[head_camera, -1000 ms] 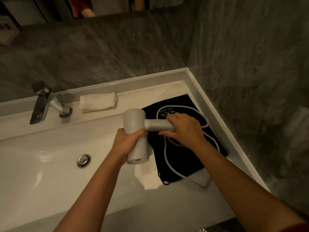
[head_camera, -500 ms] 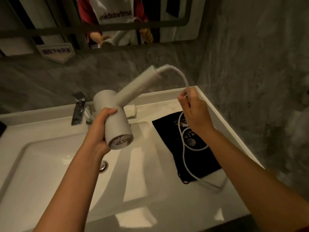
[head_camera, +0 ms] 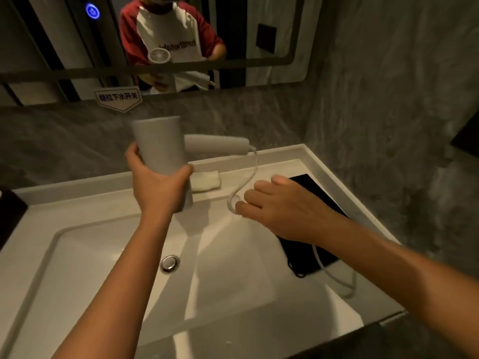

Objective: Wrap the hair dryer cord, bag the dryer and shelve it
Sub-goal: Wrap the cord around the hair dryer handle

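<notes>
My left hand (head_camera: 160, 185) grips the barrel of the pale grey hair dryer (head_camera: 158, 143), held upright above the basin with its handle pointing right. The white cord (head_camera: 252, 172) drops from the handle's end in a loose loop to my right hand (head_camera: 282, 208), whose fingers pinch it. More cord trails under my right forearm and across the flat black bag (head_camera: 308, 252) on the right of the counter, down to its front edge.
A white basin (head_camera: 77, 268) with a chrome drain plug (head_camera: 169, 263) lies below my hands. A folded white cloth (head_camera: 207, 181) sits on the back ledge. The mirror (head_camera: 259, 35) hangs above; grey stone walls close the back and right.
The dryer has turned from tilted to upright, its handle swinging down to point right. My right hand dropped from near the handle's end to just above the bag, still holding cord.
</notes>
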